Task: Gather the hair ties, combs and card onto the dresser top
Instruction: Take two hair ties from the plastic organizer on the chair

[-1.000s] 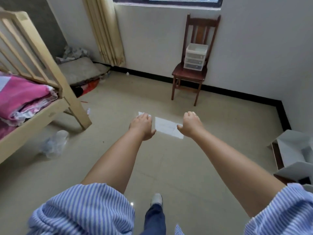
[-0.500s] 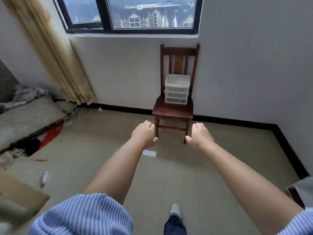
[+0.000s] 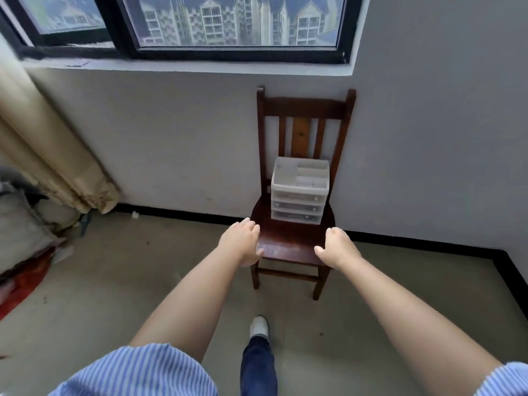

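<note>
While both arms reach fwd, left hand (image 3: 241,244) & right hand (image 3: 337,247) loosely curled, empty, over chair (image 3: 288,241) w/ white drawer unit (image 3: 298,190).

text: none legible | labels: none | drawer unit (image 3: 298,192) fronts (too small to read)

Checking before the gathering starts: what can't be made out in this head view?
- Drawer contents of the white organizer: fronts too small.
- Palms of left hand and right hand: turned away.
- Hair ties, combs, card: none visible.
- Bedding pile: cut off at left edge.
</note>
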